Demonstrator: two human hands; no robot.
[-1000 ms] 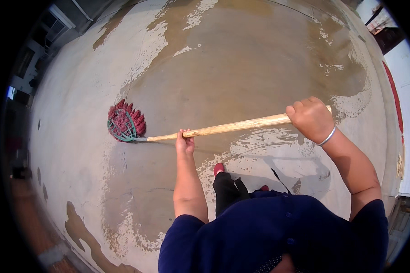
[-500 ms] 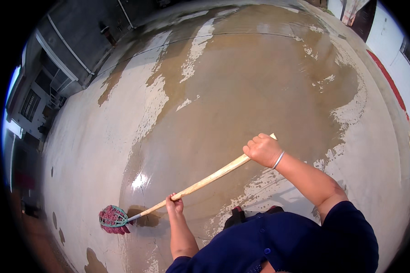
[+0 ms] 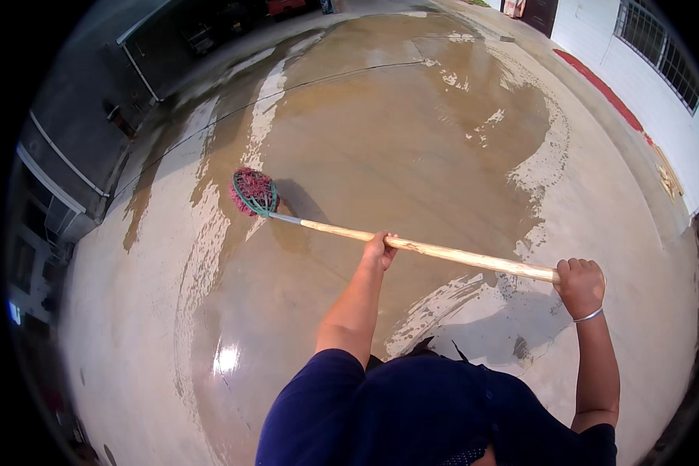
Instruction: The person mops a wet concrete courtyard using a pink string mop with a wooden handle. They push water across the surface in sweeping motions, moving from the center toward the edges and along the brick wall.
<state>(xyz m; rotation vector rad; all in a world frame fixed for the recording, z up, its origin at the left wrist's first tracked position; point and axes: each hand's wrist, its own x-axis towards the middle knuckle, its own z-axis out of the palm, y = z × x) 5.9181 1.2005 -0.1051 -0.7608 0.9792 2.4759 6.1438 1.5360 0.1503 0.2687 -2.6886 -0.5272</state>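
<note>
Both of my hands hold a mop [image 3: 458, 254] by its long pale wooden handle. My left hand [image 3: 379, 250] is closed around the handle near its middle. At the right end, my right hand [image 3: 580, 286] grips it in a fist, with a pale band on the wrist. A grey metal socket [image 3: 286, 218] joins the handle to the mop head [image 3: 254, 191], a dark red fibrous bundle in a green openwork frame. The head lies ahead and to the left, with a shadow beside it; I cannot tell whether it touches the ground.
Wet brown patches [image 3: 396, 132] cover much of the pale concrete yard [image 3: 140, 311]. A white wall [image 3: 590, 39] with a barred window [image 3: 660, 50] runs along the right, with a red strip [image 3: 598, 87] at its foot. A dark grey wall [image 3: 62, 101] stands on the left.
The mop head has swung from the lower left forward and to the right. My left hand moved forward and right, my right hand right and slightly back. The view has shifted too.
</note>
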